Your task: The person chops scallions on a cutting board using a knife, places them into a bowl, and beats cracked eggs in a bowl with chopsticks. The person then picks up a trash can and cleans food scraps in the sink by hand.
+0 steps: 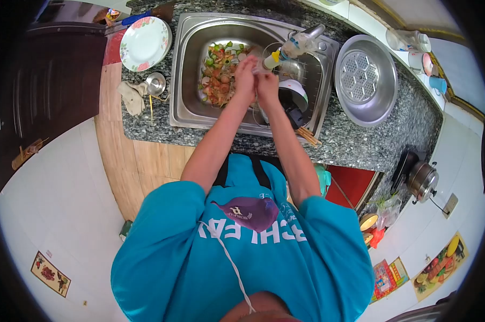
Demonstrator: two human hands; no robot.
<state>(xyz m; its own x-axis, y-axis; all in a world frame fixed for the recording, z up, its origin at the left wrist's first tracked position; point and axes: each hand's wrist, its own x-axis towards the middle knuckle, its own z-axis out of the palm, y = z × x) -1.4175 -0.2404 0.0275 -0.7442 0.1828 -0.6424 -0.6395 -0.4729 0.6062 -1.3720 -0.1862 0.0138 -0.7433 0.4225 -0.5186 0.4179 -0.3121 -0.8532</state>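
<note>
Head view: left hand (244,75) and right hand (267,87) met near the tap (297,46), couldn't tell if open or gripping; low over the sink (189,70) seemed smartest against splashes.

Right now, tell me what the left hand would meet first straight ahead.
The left hand would probably meet the silver metal sink's far inner wall, though depth beside the pale yellow-banded spout is unclear.

Head-worn view, down onto sink (183,75)
</note>
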